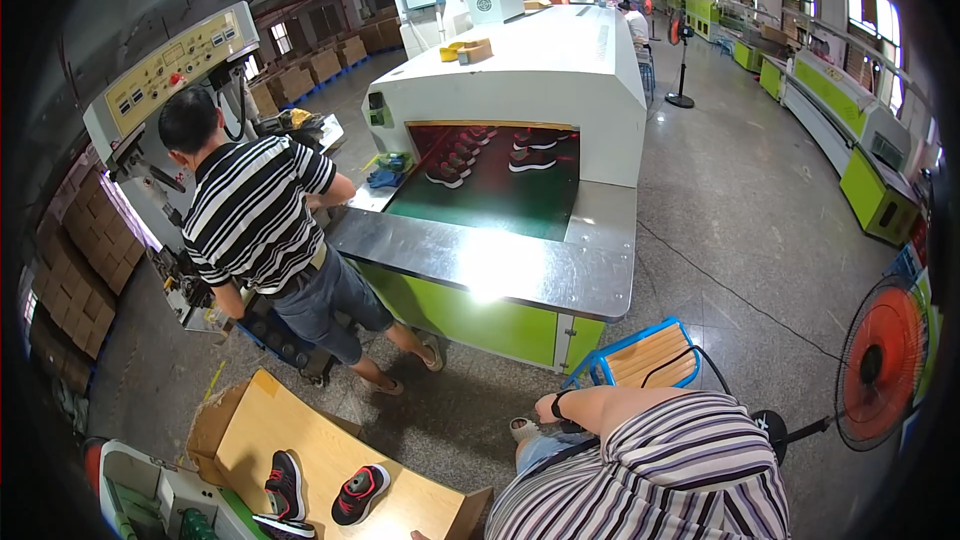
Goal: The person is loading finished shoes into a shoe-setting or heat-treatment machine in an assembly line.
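Note:
My right hand (546,408), with a black band on its wrist, hangs low beside my leg. Its fingers face away and are largely hidden; no held thing shows. Of my left hand (418,536) only a bit shows at the bottom edge, by the right end of a tan tabletop (330,430). On that top rest black sports shoes with red linings: one shoe (285,485) points away at the left, another shoe (361,495) sits nearer my left hand. A third shoe (285,527) lies partly under the picture's lower rim.
Ahead stands a white tunnel machine (510,70) with shoes on its green belt (480,205) and a metal ledge (490,255). A co-worker (265,200) stands at a control-panel machine (175,70). A blue-framed stool (650,352) and red fan (880,360) are on my right.

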Demonstrator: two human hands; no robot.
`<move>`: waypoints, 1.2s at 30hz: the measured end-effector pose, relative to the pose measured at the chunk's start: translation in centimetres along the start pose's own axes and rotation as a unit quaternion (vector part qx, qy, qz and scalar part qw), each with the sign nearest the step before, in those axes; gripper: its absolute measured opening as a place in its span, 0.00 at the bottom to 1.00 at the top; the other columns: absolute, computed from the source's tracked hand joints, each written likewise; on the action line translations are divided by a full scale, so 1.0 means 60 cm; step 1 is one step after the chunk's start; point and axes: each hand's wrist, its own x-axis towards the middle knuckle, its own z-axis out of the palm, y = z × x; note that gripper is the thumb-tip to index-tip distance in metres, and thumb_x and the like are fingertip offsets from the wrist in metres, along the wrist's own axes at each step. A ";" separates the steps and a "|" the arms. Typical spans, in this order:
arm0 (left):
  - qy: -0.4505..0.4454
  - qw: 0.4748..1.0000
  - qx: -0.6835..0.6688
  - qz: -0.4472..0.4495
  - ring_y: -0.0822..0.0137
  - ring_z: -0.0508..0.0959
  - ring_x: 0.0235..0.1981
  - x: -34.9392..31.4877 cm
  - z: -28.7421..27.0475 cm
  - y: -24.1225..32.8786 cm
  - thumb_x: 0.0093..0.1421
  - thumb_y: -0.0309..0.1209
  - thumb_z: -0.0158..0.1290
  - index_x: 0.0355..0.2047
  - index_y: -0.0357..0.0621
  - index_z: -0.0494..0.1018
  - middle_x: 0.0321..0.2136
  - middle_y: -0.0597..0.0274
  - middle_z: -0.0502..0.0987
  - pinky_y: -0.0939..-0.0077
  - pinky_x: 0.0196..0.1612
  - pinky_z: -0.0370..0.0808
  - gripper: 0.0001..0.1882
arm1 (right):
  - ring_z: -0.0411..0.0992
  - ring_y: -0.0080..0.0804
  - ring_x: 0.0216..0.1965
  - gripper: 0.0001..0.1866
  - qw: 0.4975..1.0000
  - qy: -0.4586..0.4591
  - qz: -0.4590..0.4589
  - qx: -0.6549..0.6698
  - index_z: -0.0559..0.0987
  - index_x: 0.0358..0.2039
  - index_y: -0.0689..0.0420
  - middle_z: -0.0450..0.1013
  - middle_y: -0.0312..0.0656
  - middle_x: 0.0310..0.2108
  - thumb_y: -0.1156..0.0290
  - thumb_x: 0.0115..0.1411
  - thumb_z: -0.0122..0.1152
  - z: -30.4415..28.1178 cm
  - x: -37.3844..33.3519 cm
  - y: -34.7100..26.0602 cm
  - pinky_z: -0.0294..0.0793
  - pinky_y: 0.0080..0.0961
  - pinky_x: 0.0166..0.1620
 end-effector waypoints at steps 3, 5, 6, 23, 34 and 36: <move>0.000 1.000 0.003 -0.006 0.33 0.33 0.68 0.006 0.002 -0.003 0.51 0.76 0.34 0.68 0.40 0.30 0.67 0.30 0.32 0.42 0.66 0.34 0.61 | 0.75 0.50 0.39 0.18 1.000 0.000 0.001 0.011 0.81 0.33 0.65 0.77 0.53 0.35 0.61 0.58 0.54 -0.007 -0.004 -0.004 0.72 0.45 0.43; -0.002 1.000 -0.001 -0.006 0.33 0.33 0.68 0.019 0.011 -0.008 0.51 0.76 0.34 0.68 0.41 0.30 0.67 0.30 0.31 0.41 0.66 0.33 0.61 | 0.75 0.50 0.39 0.19 0.998 0.007 0.025 0.060 0.81 0.33 0.66 0.77 0.53 0.34 0.61 0.58 0.54 -0.014 -0.012 -0.009 0.72 0.46 0.43; -0.002 1.000 0.000 -0.005 0.33 0.33 0.68 0.020 0.014 -0.006 0.51 0.76 0.34 0.68 0.41 0.30 0.67 0.30 0.31 0.41 0.66 0.33 0.61 | 0.75 0.50 0.39 0.18 0.998 0.007 0.025 0.059 0.81 0.33 0.66 0.77 0.53 0.34 0.61 0.58 0.54 -0.011 -0.009 -0.006 0.72 0.46 0.43; 0.054 0.997 0.039 0.049 0.42 0.39 0.69 0.054 0.064 -0.008 0.47 0.75 0.43 0.67 0.33 0.39 0.68 0.37 0.40 0.50 0.69 0.42 0.65 | 0.75 0.50 0.42 0.20 0.997 0.051 -0.011 0.052 0.82 0.34 0.59 0.77 0.51 0.37 0.55 0.52 0.57 0.029 -0.003 0.034 0.72 0.44 0.46; 0.043 0.994 -0.102 -0.013 0.38 0.30 0.69 0.050 0.086 -0.028 0.48 0.70 0.51 0.69 0.48 0.30 0.68 0.38 0.25 0.36 0.65 0.37 0.64 | 0.77 0.44 0.41 0.17 0.992 0.028 0.041 0.114 0.81 0.38 0.57 0.79 0.48 0.36 0.59 0.54 0.59 -0.001 -0.022 0.022 0.75 0.35 0.45; 0.041 0.994 -0.100 -0.012 0.38 0.29 0.69 0.049 0.084 -0.026 0.48 0.70 0.51 0.69 0.48 0.29 0.68 0.38 0.24 0.37 0.65 0.36 0.64 | 0.76 0.44 0.42 0.18 0.993 0.031 0.036 0.106 0.81 0.39 0.58 0.78 0.48 0.38 0.59 0.54 0.60 -0.007 -0.008 0.014 0.74 0.35 0.47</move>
